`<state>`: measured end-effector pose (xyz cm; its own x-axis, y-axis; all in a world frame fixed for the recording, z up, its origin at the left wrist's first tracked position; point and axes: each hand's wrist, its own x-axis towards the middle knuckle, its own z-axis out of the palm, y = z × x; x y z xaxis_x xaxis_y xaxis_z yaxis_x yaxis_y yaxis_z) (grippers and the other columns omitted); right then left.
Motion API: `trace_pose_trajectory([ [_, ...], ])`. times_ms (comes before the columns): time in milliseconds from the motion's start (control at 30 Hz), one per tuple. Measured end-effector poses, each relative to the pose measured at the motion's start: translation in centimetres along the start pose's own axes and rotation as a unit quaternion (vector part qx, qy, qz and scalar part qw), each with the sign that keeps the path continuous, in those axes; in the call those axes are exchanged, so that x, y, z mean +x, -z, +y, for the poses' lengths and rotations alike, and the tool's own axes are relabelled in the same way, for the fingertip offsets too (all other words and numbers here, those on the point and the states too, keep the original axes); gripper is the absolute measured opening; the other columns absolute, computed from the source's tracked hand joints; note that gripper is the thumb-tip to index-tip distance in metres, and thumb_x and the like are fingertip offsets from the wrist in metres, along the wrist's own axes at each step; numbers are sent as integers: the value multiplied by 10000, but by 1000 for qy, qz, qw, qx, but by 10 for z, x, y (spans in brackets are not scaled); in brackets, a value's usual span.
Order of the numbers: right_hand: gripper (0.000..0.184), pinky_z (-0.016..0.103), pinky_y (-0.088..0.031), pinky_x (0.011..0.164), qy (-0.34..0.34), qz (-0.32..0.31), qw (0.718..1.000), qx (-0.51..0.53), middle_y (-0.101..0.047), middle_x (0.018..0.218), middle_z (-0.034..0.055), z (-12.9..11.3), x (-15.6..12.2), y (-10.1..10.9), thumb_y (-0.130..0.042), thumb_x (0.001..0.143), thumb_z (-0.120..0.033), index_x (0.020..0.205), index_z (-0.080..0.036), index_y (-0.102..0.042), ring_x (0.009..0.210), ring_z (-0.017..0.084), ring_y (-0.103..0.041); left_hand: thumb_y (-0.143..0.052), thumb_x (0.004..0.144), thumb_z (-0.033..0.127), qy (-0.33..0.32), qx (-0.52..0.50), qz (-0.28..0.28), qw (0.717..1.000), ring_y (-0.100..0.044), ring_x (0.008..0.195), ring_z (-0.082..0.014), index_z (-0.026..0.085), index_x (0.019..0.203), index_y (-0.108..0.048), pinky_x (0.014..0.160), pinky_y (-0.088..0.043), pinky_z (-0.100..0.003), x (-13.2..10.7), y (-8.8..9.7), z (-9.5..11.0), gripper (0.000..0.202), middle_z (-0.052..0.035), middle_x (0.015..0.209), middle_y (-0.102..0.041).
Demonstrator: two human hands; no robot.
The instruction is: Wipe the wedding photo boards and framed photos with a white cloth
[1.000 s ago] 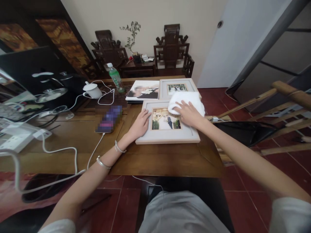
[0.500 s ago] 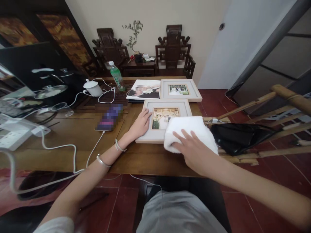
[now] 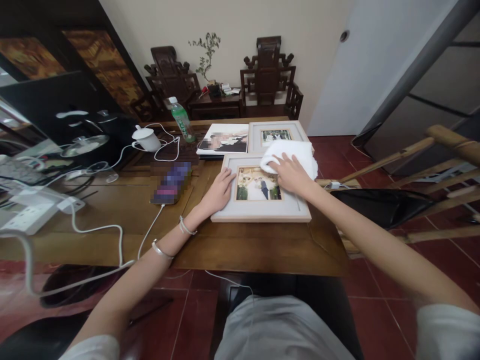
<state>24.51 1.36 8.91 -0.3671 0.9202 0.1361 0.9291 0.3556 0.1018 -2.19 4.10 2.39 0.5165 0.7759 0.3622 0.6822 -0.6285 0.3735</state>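
Observation:
A light wooden picture frame (image 3: pixel 262 218) with a wedding photo lies flat on the table in front of me. My left hand (image 3: pixel 222 189) rests on its left edge, fingers stretched out and holding nothing. On the frame's upper right corner, my right hand (image 3: pixel 290 172) grips a folded white towel (image 3: pixel 296 152). The towel also covers the lower part of a second picture frame (image 3: pixel 255 131) lying behind. Beside that one is a stack topped by a white-bordered photo print (image 3: pixel 225 139).
To the left are a phone (image 3: pixel 171 184) on a cable, a lidded white cup (image 3: pixel 146 140), a green bottle (image 3: pixel 182 120) and a white power strip (image 3: pixel 32 212). A bamboo chair with a black bag (image 3: pixel 390 205) stands right of the wooden table (image 3: pixel 258 250).
My right hand has moved the towel away from me, from the near right corner of the frame to its upper right. The left hand stays on the left edge.

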Motion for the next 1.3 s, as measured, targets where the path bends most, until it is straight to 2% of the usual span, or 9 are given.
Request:
trace_pose_trajectory([
  [167,591,645,-221,1058,32,-28,998,-39,-370,1504,190,-9,-3,-1,-420,786,-6,1362,-110,-499,1360,445,-291,-325,942,201,-4,3,5,1000,-281,1429,-288,97,1314,-515,1166,-268,-515,0,-1,0,431,-161,1453,-446],
  [333,592,648,-262,1049,74,-107,991,-24,-378,1497,199,-52,-65,22,-446,766,-8,1342,-122,-529,1359,468,-299,-331,939,186,-7,6,8,1000,-279,1429,-290,82,1314,-511,1167,-268,-508,0,-3,1,429,-174,1452,-442],
  [433,591,608,-313,1048,105,-105,989,4,-397,1491,183,-76,-102,42,-450,757,-6,1326,-138,-540,1343,446,-349,-335,935,179,-7,8,6,1000,-287,1425,-292,69,1316,-508,1168,-273,-500,0,-2,3,432,-184,1450,-440],
  [533,585,592,-341,1043,126,-109,985,30,-406,1491,164,-90,-120,51,-466,746,-15,1304,-164,-559,1341,430,-365,-342,931,176,-9,9,4,1000,-297,1421,-294,52,1320,-502,1173,-269,-490,0,-1,3,439,-196,1449,-436],
  [667,624,575,-304,1082,116,-85,989,40,-406,1497,144,-84,-103,38,-439,753,0,1346,-173,-524,1374,387,-334,-335,931,178,-13,6,6,1000,-286,1425,-295,40,1316,-504,1174,-266,-490,0,-2,2,443,-206,1446,-436],
  [833,612,566,-255,1113,75,-48,996,8,-388,1510,132,-41,-45,9,-443,761,-19,1353,-163,-507,1399,366,-289,-319,939,198,-6,7,4,1000,-273,1431,-296,51,1321,-505,1176,-257,-501,0,-3,1,449,-199,1451,-431],
  [1033,640,570,-258,1099,22,23,999,6,-340,1536,134,0,5,-6,-420,776,-16,1400,-156,-442,1397,360,-274,-323,937,208,-1,5,3,1000,-279,1428,-292,106,1327,-505,1162,-269,-537,0,-3,1,443,-163,1453,-444],
  [1167,594,662,-211,1067,15,-25,999,-24,-319,1542,147,-14,2,-3,-402,787,-1,1352,-142,-518,1395,446,-217,-333,934,213,3,-1,2,1000,-282,1427,-296,112,1331,-504,1161,-269,-541,0,-2,2,444,-161,1456,-442],
  [1300,617,675,-272,1027,30,-118,993,3,-335,1534,150,-47,-34,20,-418,765,13,1342,-163,-548,1369,480,-262,-337,929,204,5,-7,5,1000,-270,1432,-293,118,1333,-501,1162,-264,-544,0,-3,4,445,-156,1458,-441],
])
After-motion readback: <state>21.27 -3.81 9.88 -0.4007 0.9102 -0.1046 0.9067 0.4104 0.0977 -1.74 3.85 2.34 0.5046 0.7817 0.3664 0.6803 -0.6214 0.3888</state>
